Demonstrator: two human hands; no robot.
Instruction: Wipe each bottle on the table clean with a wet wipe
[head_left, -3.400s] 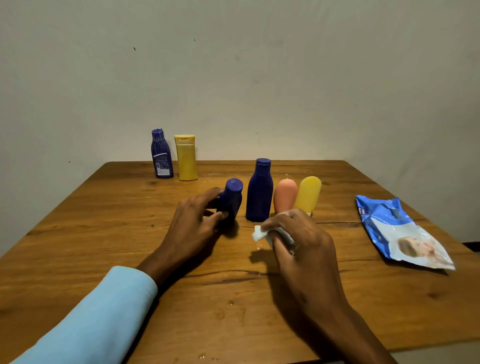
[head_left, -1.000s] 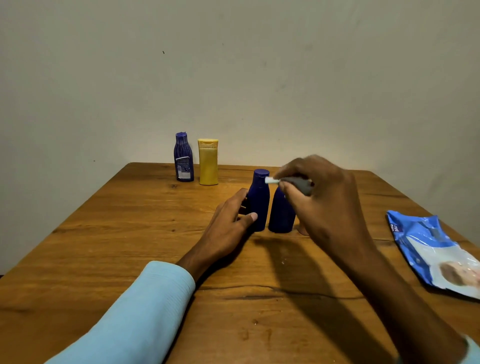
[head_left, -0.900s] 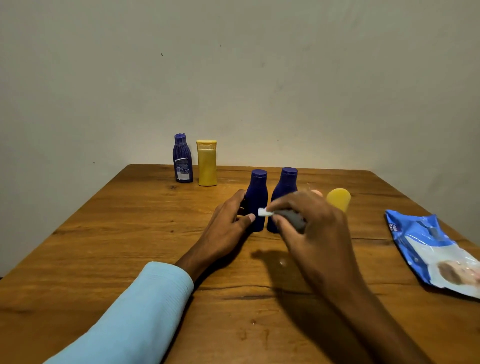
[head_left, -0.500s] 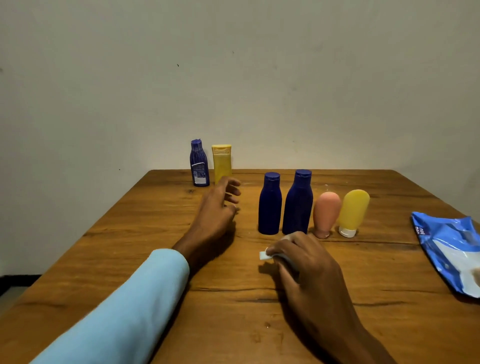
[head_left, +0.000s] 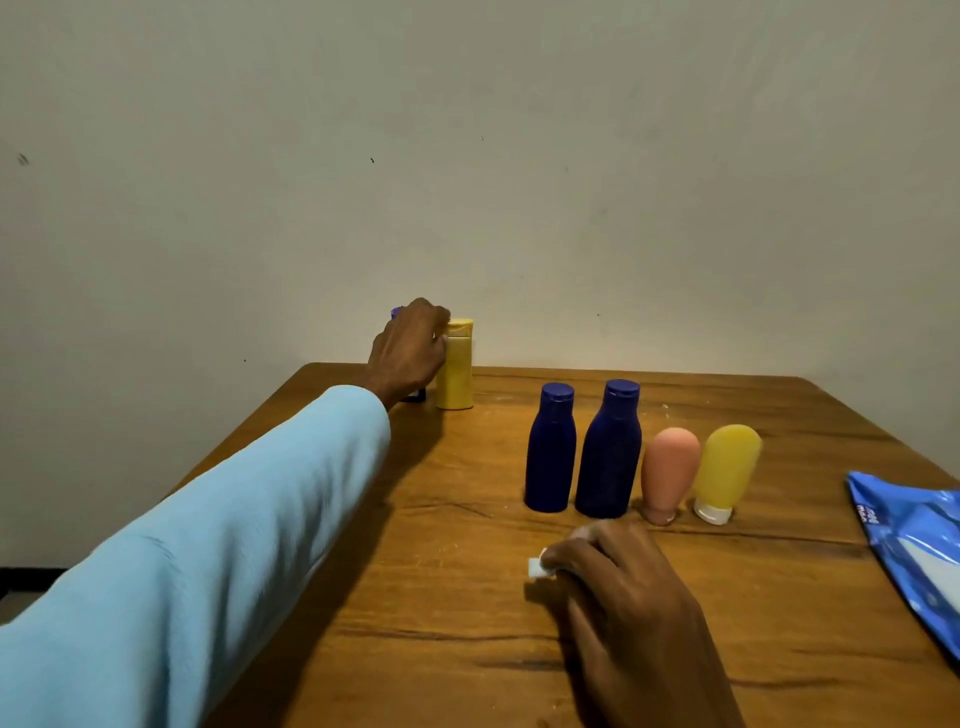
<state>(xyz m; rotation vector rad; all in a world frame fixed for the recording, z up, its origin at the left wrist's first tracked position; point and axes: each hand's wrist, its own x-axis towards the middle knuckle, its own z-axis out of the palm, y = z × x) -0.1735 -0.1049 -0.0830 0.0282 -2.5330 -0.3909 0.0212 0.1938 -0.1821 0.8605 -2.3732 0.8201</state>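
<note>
Indoors, grained wooden table (head_left: 467, 597) set against plain wall (head_left: 519, 156), 4 smooth bottles lined up, wet wipe (head_left: 537, 567) pinched by right hand (head_left: 623, 587), left hand (head_left: 408, 351) curled around a hidden bottle.

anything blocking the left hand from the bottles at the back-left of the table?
Nothing visible. The left hand is already at the back-left pair, fingers against the tall yellow bottle and covering most of the small purple bottle behind it. Which one the grip closes on cannot be told. The four front bottles stand apart to its right.

1 head camera looks forward and down across the table (head_left: 467, 597) toward the wall (head_left: 519, 182).
</note>
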